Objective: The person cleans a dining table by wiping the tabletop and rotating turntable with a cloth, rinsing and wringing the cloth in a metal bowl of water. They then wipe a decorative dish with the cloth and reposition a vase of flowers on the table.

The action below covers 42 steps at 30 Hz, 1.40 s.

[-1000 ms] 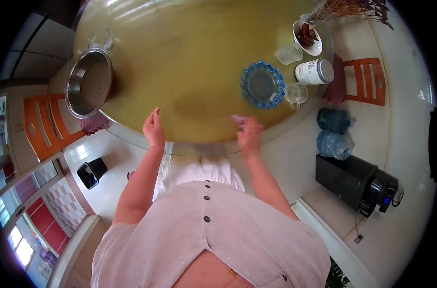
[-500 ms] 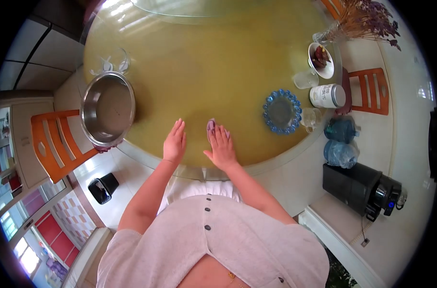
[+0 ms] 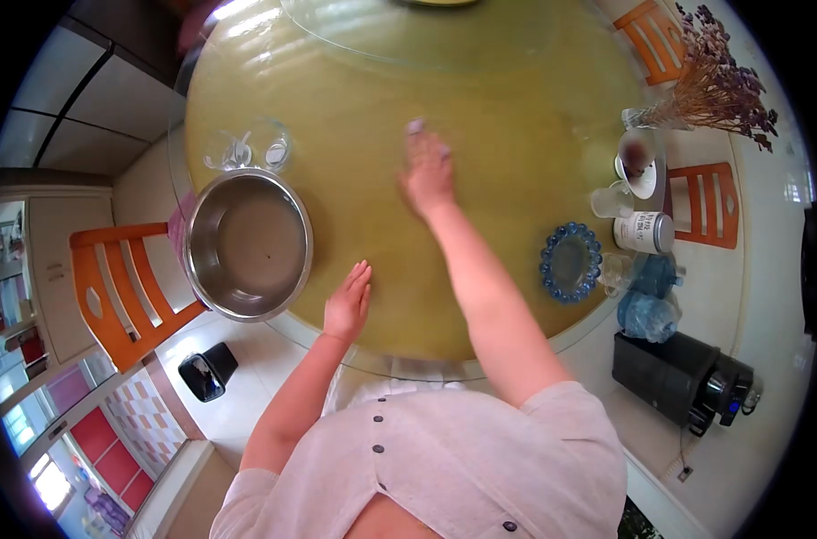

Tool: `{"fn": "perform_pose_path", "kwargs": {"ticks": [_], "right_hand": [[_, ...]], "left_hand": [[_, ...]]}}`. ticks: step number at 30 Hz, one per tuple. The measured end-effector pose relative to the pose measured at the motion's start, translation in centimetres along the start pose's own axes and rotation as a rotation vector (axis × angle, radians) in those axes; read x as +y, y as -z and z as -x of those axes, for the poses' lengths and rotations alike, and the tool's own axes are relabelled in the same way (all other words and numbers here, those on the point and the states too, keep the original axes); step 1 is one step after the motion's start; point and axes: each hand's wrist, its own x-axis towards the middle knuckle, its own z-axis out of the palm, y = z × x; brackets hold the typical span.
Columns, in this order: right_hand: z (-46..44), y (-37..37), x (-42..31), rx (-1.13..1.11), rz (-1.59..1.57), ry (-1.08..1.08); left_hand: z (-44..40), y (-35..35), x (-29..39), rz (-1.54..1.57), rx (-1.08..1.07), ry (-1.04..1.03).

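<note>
My right hand (image 3: pixel 429 175) reaches far across the glass-topped table (image 3: pixel 354 207) and presses a small purplish cloth (image 3: pixel 415 126) against its surface. Part of the cloth shows past the fingertips; the rest is hidden under the palm, and the hand is slightly blurred. Close to the near edge, my left hand (image 3: pixel 347 307) rests on the glass with its fingers stretched out and nothing in it. To the left of it stands a large steel basin (image 3: pixel 260 242) with a little cloudy liquid in the bottom.
Glass items (image 3: pixel 247 153) stand behind the basin. On the right are a blue beaded glass bowl (image 3: pixel 570 262), a glass mug (image 3: pixel 615 269), a white-labelled jar (image 3: pixel 644 232), a plastic cup (image 3: pixel 611 200), a white bowl (image 3: pixel 642 178) and dried flowers (image 3: pixel 718 81). Orange chairs (image 3: pixel 134 287) flank the table.
My right hand has slid forward with the cloth, away from the near edge. My left hand stays near that edge. The view has shifted, so the basin appears further right.
</note>
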Motion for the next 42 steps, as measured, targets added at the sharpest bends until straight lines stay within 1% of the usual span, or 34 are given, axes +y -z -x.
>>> {"fn": "perform_pose_path", "kwargs": {"ticks": [2,4,5,6,7,8,10,12,13,15,16,17,19,21,22,24,25,26,27,28,29,30,31,33,34,35,36,37,38,40,41,42], "right_hand": [[2.2,0.0,-1.5,-0.106,0.138,0.068],[8.0,-0.7,-2.6,-0.159,0.159,0.252],[9.9,-0.8,-1.8,-0.167,0.163,0.246],[12.1,-0.8,-0.4,-0.158,0.051,0.329],[13.2,0.7,0.4,-0.148,-0.065,0.412],[12.7,1.7,1.5,-0.122,-0.153,0.349],[10.6,1.3,5.9,-0.181,-0.252,0.128],[8.6,-0.2,9.9,0.080,0.036,0.081],[8.1,0.1,10.2,0.080,0.031,0.083],[8.3,0.9,10.3,0.072,-0.037,0.094],[8.7,1.1,9.4,0.047,0.027,0.071],[9.9,0.8,8.7,0.045,0.026,0.078],[13.5,0.6,7.2,-0.008,0.041,0.365],[18.2,1.5,5.6,-0.010,-0.075,0.465],[20.5,0.7,5.2,0.001,-0.072,0.496],[24.9,0.3,4.6,0.012,-0.065,0.541],[27.0,0.7,4.1,-0.026,-0.169,0.562],[28.5,0.9,4.0,-0.068,-0.273,0.583],[29.0,0.9,4.4,-0.075,-0.275,0.595],[29.1,1.0,5.0,-0.096,-0.476,0.592],[28.8,0.8,5.5,-0.115,-0.678,0.584],[27.9,1.6,6.0,-0.210,-0.987,0.328],[26.7,2.2,6.8,-0.305,-1.278,0.051],[23.2,1.5,10.5,-0.153,-1.547,-0.184],[21.9,1.7,12.7,0.040,-1.023,0.003],[21.1,1.8,14.4,0.217,-0.487,0.174],[20.8,1.7,15.0,0.217,-0.486,0.181],[20.8,1.4,15.4,0.211,-0.340,0.201],[21.2,1.0,15.5,0.204,-0.196,0.217],[22.3,0.0,14.2,0.196,-0.176,0.205],[23.0,-0.5,13.3,0.186,-0.159,0.187],[24.0,-0.6,12.2,0.185,-0.225,0.223]], "left_hand": [[-0.1,0.0,-0.3,0.036,0.033,-0.010],[-0.1,-0.3,-0.8,0.078,0.047,-0.016],[-0.1,-0.5,-0.9,0.113,0.069,-0.017],[-0.1,-0.6,-0.9,0.120,0.060,-0.014],[-0.3,-0.6,-0.9,0.122,0.069,-0.015],[-0.1,-0.7,-0.9,0.122,0.073,-0.009],[-0.1,-0.5,-0.8,0.086,0.050,-0.013],[-0.4,-0.4,-0.1,0.017,0.058,-0.035],[-0.5,-0.6,-0.1,0.014,0.058,-0.032],[0.0,-1.1,0.3,0.022,0.126,-0.028],[0.4,-1.4,0.8,0.022,0.129,-0.023],[0.8,-1.6,1.3,0.051,0.145,0.012],[2.0,-2.1,2.5,0.076,0.171,0.053],[3.5,-2.6,3.8,0.120,0.187,0.051],[4.4,-2.9,4.2,0.117,0.197,0.055],[6.2,-4.0,5.0,0.197,0.130,0.139],[7.1,-4.8,5.2,0.198,0.139,0.145],[8.2,-5.6,5.1,0.454,0.052,0.285],[9.4,-6.3,5.2,0.712,-0.038,0.424],[10.3,-6.0,6.0,0.714,-0.029,0.434],[11.2,-5.3,6.6,0.925,-0.154,0.586],[12.1,-4.9,6.9,1.137,-0.283,0.737],[13.4,-4.8,6.4,1.140,-0.271,0.744],[16.0,-4.3,5.2,1.256,-0.529,0.860],[16.8,-4.3,5.3,1.169,-0.568,0.975],[17.6,-4.9,5.0,1.172,-0.562,0.973],[18.5,-6.0,4.4,1.182,-0.521,1.036],[19.2,-7.0,4.0,1.190,-0.479,1.100],[19.8,-8.1,3.7,1.193,-0.475,1.099],[20.1,-10.3,3.6,1.350,-0.366,1.169],[20.1,-11.4,3.5,1.357,-0.359,1.166],[20.0,-12.3,3.3,1.477,-0.339,1.190]]}}
